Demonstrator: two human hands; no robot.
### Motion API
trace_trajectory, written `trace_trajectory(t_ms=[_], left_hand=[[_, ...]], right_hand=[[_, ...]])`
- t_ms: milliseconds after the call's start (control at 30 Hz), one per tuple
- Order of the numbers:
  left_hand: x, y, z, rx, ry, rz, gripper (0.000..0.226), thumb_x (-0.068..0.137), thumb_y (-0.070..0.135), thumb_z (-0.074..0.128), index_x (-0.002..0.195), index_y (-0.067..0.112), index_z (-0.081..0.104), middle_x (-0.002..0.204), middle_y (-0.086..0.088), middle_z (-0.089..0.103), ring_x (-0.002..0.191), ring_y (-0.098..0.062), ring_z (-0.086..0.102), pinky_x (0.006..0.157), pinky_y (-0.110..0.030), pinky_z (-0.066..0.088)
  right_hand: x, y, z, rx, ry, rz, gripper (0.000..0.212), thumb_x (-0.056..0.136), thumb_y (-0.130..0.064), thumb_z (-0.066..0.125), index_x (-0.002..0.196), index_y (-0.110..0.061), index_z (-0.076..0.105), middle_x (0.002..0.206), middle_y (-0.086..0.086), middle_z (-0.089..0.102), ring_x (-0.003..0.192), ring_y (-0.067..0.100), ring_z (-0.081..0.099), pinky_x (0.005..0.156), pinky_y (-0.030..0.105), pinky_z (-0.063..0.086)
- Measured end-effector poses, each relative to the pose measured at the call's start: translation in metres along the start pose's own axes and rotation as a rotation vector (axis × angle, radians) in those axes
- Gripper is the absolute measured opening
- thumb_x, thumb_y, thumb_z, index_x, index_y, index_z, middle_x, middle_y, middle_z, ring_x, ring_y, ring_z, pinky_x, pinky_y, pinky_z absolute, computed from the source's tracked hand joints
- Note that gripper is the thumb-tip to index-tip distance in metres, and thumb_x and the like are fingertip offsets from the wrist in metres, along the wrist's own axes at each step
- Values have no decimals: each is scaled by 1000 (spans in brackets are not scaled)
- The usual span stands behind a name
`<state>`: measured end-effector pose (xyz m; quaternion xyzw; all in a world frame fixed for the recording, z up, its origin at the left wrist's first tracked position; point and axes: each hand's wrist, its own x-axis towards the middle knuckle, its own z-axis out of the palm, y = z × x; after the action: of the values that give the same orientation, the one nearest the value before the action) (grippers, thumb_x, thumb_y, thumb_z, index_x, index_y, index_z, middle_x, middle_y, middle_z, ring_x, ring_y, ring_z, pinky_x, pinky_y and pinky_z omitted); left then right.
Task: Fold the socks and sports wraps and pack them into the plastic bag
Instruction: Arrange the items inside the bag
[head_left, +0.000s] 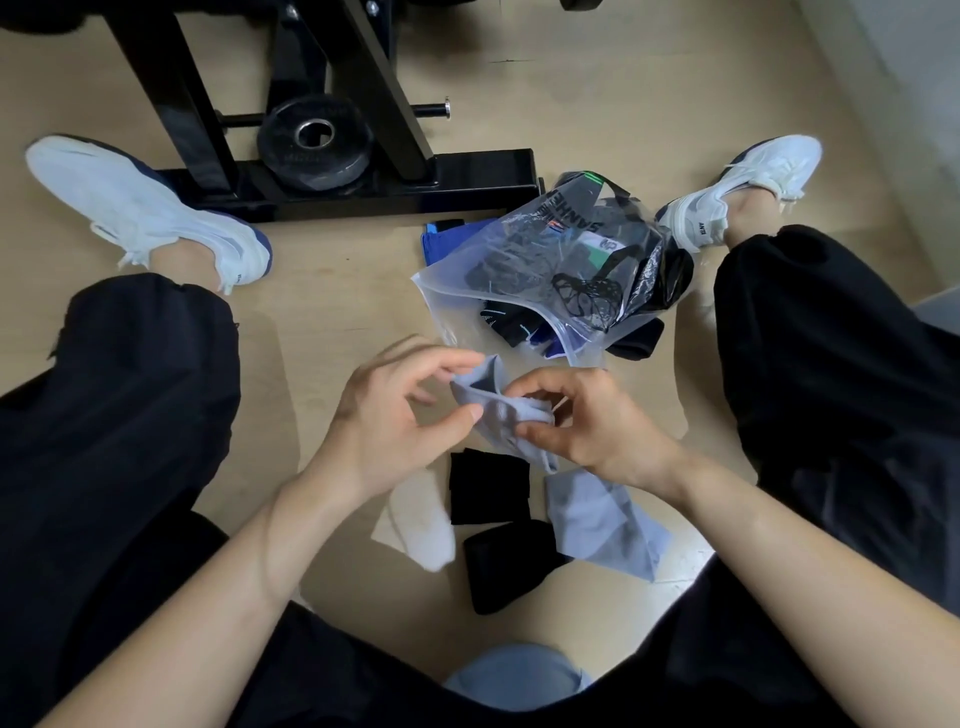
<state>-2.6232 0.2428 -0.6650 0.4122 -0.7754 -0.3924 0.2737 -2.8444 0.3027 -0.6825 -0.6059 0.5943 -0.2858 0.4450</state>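
Both hands hold a light grey-blue sock above the floor, between my legs. My left hand pinches its left edge with thumb and fingertips. My right hand pinches its right side. Beneath them a second grey-blue sock, a white sock, a folded black wrap and another black wrap lie on the floor. The clear plastic bag lies ahead, mouth toward me, with black wraps and dark items inside.
A blue cloth lies partly under the bag's far left corner. A black weight bench frame with a weight plate stands beyond. My legs in black trousers and white shoes flank the wooden floor.
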Motion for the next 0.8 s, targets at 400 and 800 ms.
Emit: trace_trajectory(t_ms=[400,800], left_hand=[[1,-22,3,58,-281,-48,26,77,19,79,103,22,74,96,14,72,93,-4,67,82,-27,52],[11,-20,1,-425,-23,-429,19,85,-3,75,86,14,68,68,8,70,62,-2,57,63,-13,46]], right_hand=[[-5,-7,-11,-9,-113,-36,21,82,0,76,97,-13,72,87,-2,70,77,10,62,71,20,49],[-6,-10,-15,62,-69,-130,34,90,-1,68,118,-18,66,112,-7,66,95,9,60,72,21,46]])
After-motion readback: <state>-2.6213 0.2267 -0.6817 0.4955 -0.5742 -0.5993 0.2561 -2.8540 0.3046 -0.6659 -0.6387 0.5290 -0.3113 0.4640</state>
